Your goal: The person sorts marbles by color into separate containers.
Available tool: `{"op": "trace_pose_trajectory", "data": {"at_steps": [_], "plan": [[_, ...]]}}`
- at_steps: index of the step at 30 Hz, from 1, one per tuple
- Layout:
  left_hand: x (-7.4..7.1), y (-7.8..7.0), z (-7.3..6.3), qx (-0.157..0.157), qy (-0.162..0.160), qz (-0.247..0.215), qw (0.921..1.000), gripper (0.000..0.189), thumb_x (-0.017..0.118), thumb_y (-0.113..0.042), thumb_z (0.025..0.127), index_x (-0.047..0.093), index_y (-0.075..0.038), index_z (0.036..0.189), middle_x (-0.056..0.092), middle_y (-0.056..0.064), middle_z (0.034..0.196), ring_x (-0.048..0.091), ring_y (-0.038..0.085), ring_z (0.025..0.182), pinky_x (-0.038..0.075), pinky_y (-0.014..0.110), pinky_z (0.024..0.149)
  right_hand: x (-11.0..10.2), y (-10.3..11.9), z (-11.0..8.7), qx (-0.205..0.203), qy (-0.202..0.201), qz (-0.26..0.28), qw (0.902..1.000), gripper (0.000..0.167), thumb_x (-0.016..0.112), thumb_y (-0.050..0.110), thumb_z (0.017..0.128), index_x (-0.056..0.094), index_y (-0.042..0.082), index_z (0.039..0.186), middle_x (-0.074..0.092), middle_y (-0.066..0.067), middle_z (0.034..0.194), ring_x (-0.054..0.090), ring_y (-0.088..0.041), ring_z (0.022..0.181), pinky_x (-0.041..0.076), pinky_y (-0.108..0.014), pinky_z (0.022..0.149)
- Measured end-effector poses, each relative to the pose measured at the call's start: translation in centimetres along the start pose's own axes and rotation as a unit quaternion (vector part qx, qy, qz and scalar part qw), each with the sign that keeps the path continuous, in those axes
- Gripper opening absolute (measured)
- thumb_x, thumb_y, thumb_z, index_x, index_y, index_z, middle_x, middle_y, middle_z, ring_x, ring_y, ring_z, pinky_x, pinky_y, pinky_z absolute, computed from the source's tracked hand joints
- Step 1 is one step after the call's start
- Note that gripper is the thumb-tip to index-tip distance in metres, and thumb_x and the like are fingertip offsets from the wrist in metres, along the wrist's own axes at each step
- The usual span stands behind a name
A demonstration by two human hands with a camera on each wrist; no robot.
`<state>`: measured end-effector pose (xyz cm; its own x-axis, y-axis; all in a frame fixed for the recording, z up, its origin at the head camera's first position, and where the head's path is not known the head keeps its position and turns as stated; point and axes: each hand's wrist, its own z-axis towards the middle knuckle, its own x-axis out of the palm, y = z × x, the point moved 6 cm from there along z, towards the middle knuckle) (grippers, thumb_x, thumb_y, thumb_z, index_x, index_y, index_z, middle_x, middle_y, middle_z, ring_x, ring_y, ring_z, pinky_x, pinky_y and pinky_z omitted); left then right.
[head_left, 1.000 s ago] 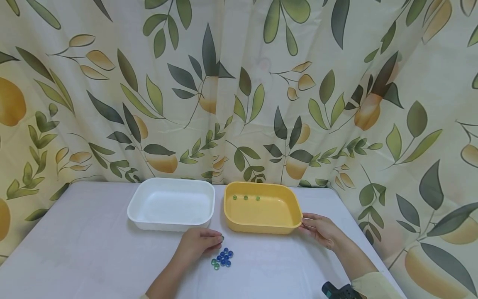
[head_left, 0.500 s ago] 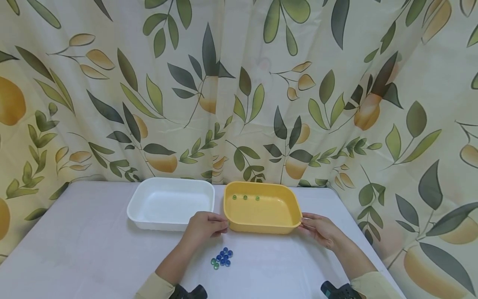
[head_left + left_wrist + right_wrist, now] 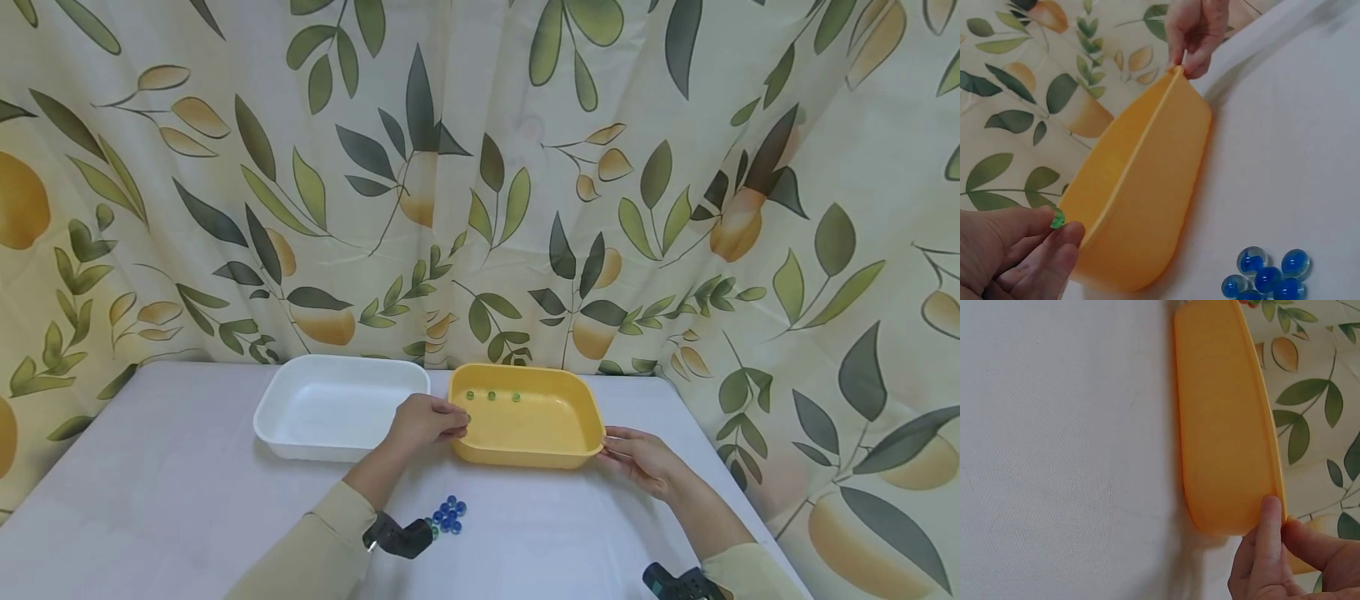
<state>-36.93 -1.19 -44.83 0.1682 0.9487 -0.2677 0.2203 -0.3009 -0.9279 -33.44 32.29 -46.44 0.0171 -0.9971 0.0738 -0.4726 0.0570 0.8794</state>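
My left hand (image 3: 423, 421) is at the left rim of the yellow tray (image 3: 536, 429), pinching a green glass marble (image 3: 1057, 218) between thumb and fingertip. In the left wrist view the marble is level with the tray's near rim. At the opposite end, my right hand (image 3: 648, 467) grips the tray's right corner, its thumb (image 3: 1310, 544) on the rim and a finger against the outer wall. Inside the tray, three green marbles (image 3: 491, 396) sit in a row along the back. In front of it lies a cluster of blue marbles (image 3: 447, 515), with green (image 3: 434, 532) partly hidden behind the wrist camera.
A white tray (image 3: 337, 417) stands left of the yellow one, behind my left forearm. Both trays are on a white-covered table (image 3: 165, 475). A leaf-patterned curtain (image 3: 480, 208) hangs along the table's back edge. Black wrist cameras show at my left wrist (image 3: 401, 537) and right wrist (image 3: 678, 582).
My left hand has moved up and away from beside the marble cluster to the yellow tray's left rim, carrying the green marble. The right hand stays at the tray's corner.
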Motion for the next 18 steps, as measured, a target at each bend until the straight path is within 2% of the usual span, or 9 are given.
{"op": "trace_pose_trajectory", "data": {"at_steps": [3, 9, 14, 18], "plan": [[0.2, -0.3, 0.5, -0.003, -0.002, 0.002, 1.0000, 0.015, 0.075, -0.011, 0.087, 0.074, 0.001, 0.096, 0.075, 0.008, 0.080, 0.071, 0.012, 0.070, 0.061, 0.025, 0.069, 0.0, 0.0, 0.1, 0.000, -0.003, 0.002, 1.0000, 0.066, 0.055, 0.001, 0.099, 0.017, -0.011, 0.151, 0.064, -0.014, 0.110, 0.069, -0.017, 0.095, 0.054, -0.033, 0.096], [0.5, -0.3, 1.4, -0.043, -0.009, 0.006, 0.9990, 0.017, 0.076, -0.014, 0.086, 0.073, -0.001, 0.096, 0.074, 0.006, 0.078, 0.072, 0.013, 0.072, 0.060, 0.021, 0.067, 0.0, -0.1, 0.0, 0.000, -0.003, 0.005, 1.0000, 0.065, 0.055, 0.001, 0.099, 0.018, -0.011, 0.150, 0.064, -0.013, 0.108, 0.069, -0.017, 0.094, 0.054, -0.033, 0.096], [0.6, -0.1, 2.4, -0.068, -0.011, -0.016, 0.9975, 0.020, 0.077, -0.014, 0.085, 0.073, 0.001, 0.098, 0.075, 0.007, 0.078, 0.074, 0.020, 0.081, 0.059, 0.019, 0.066, 0.0, -0.1, -0.1, 0.002, -0.002, 0.004, 1.0000, 0.065, 0.055, 0.002, 0.099, 0.018, -0.011, 0.151, 0.064, -0.013, 0.109, 0.068, -0.016, 0.094, 0.055, -0.032, 0.095], [0.4, -0.1, 3.0, -0.075, -0.019, -0.030, 0.9965, 0.020, 0.077, -0.013, 0.085, 0.073, 0.002, 0.098, 0.075, 0.008, 0.078, 0.075, 0.020, 0.080, 0.059, 0.019, 0.064, 0.0, -0.1, -0.1, 0.003, -0.002, 0.002, 1.0000, 0.065, 0.056, 0.003, 0.099, 0.018, -0.010, 0.151, 0.064, -0.014, 0.112, 0.068, -0.016, 0.094, 0.054, -0.033, 0.097]]}}
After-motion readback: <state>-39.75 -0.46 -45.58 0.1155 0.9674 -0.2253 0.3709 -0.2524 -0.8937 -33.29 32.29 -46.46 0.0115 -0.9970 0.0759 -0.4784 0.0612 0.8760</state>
